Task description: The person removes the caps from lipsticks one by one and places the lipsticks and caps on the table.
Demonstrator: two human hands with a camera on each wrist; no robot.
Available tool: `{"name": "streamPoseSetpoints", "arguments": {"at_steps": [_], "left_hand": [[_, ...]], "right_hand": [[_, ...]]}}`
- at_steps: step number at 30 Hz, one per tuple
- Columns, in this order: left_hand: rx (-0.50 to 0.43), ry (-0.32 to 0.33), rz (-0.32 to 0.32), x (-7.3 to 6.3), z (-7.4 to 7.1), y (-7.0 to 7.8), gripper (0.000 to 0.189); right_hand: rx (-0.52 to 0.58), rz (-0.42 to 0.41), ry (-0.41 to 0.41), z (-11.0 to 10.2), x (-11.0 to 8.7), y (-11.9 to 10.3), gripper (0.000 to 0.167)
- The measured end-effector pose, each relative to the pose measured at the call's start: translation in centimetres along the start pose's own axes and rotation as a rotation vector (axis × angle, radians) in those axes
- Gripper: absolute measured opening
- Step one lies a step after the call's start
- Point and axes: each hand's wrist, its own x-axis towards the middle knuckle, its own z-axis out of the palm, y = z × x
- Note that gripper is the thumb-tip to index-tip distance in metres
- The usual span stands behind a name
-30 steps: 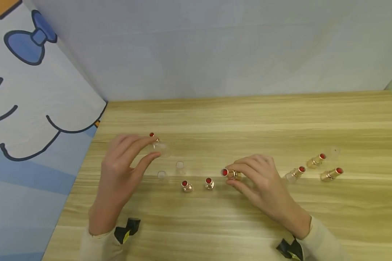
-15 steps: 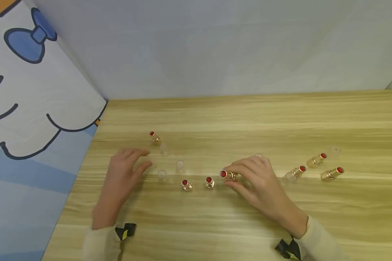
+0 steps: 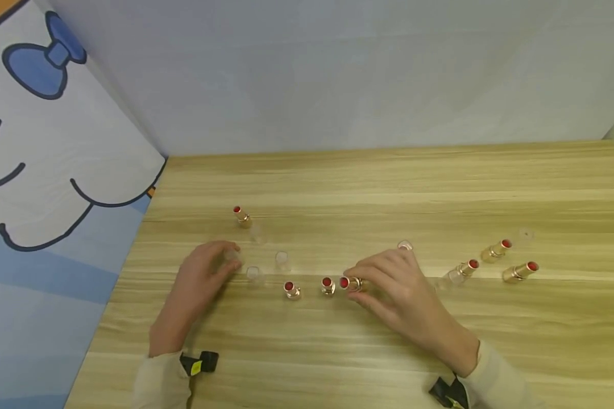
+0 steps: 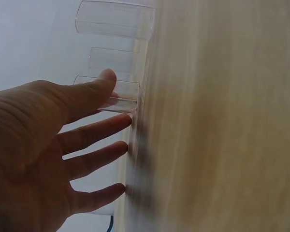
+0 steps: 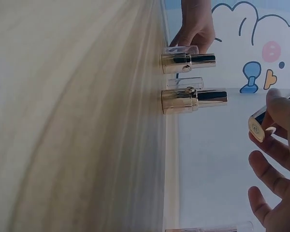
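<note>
In the head view, my left hand (image 3: 196, 284) has its thumb and index finger around a clear lipstick cap (image 4: 125, 92), which stands on the table; the other fingers are spread. My right hand (image 3: 396, 289) pinches a gold lipstick (image 3: 354, 283) with a red tip, held tilted above the table in the right wrist view. Left of it, two more uncapped lipsticks stand upright, one lipstick (image 3: 328, 286) close by and another lipstick (image 3: 292, 290) further left. Two clear caps, a near cap (image 3: 254, 274) and a far cap (image 3: 282, 260), stand between the hands.
A lone lipstick (image 3: 243, 217) stands at the back left, with a clear cap (image 3: 256, 233) beside it. On the right are three lipsticks, one being a gold lipstick (image 3: 520, 272), with clear caps near them. Another clear cap (image 3: 405, 245) stands behind my right hand.
My left hand has left the cap beside the back-left lipstick, come nearer and closed its thumb and finger around another cap. My right hand has carried its lipstick slightly left and nearer.
</note>
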Motion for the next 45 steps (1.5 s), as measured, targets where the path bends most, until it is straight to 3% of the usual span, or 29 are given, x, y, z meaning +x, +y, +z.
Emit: {"name": "streamPoseSetpoints", "arguments": {"at_steps": [5, 13, 21, 28, 36, 40, 45], "left_hand": [[-0.022, -0.023, -0.018, 0.2, 0.4, -0.3, 0.025], [0.023, 0.016, 0.021, 0.5, 0.7, -0.7, 0.020], [0.026, 0.039, 0.020, 0.3, 0.7, -0.8, 0.020], [0.021, 0.036, 0.008, 0.2, 0.9, -0.9, 0.021], [0.013, 0.046, 0.028, 0.3, 1.0, -0.9, 0.022], [0.009, 0.048, 0.025, 0.3, 1.0, -0.8, 0.021], [0.002, 0.045, 0.020, 0.1, 1.0, -0.8, 0.020]], "right_hand": [[0.002, 0.013, -0.015, 0.0, -0.3, -0.3, 0.034], [0.028, -0.019, 0.022, -0.5, -1.4, -0.9, 0.033], [0.061, 0.010, 0.040, -0.9, -3.0, -0.9, 0.033], [0.068, 0.052, -0.014, -0.8, -3.7, -0.1, 0.032], [0.057, -0.038, 0.014, -0.5, -3.2, -0.6, 0.030], [0.087, -0.052, -0.013, 0.0, -3.0, -1.0, 0.027], [0.125, -0.002, -0.079, 0.7, -3.3, -1.0, 0.022]]}}
